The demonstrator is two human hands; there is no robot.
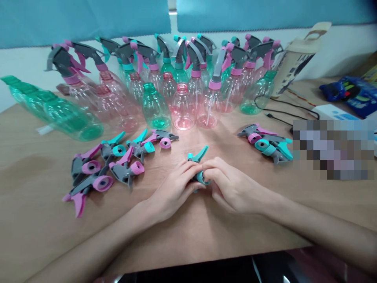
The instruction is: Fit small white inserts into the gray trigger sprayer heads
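My left hand (178, 190) is closed around a grey and teal trigger sprayer head (202, 177), just above the table in front of me. The teal trigger sticks up past the fingers, and the collar faces right. At the collar's mouth, my right hand (232, 184) has its fingers curled together in a pinch; whatever lies between those fingertips is hidden. Left of my hands lie several loose sprayer heads (126, 171) with pink or teal collars. More sprayer heads (269, 145) lie to the right in a small heap.
Behind stand rows of clear pink and green bottles, many topped with sprayers; an uncapped pink bottle (184, 108) is in front. Green bottles (55, 108) lean at the left. On the right are a tall cream tumbler (294, 63), a black cable (282, 114) and a blue packet (350, 94).
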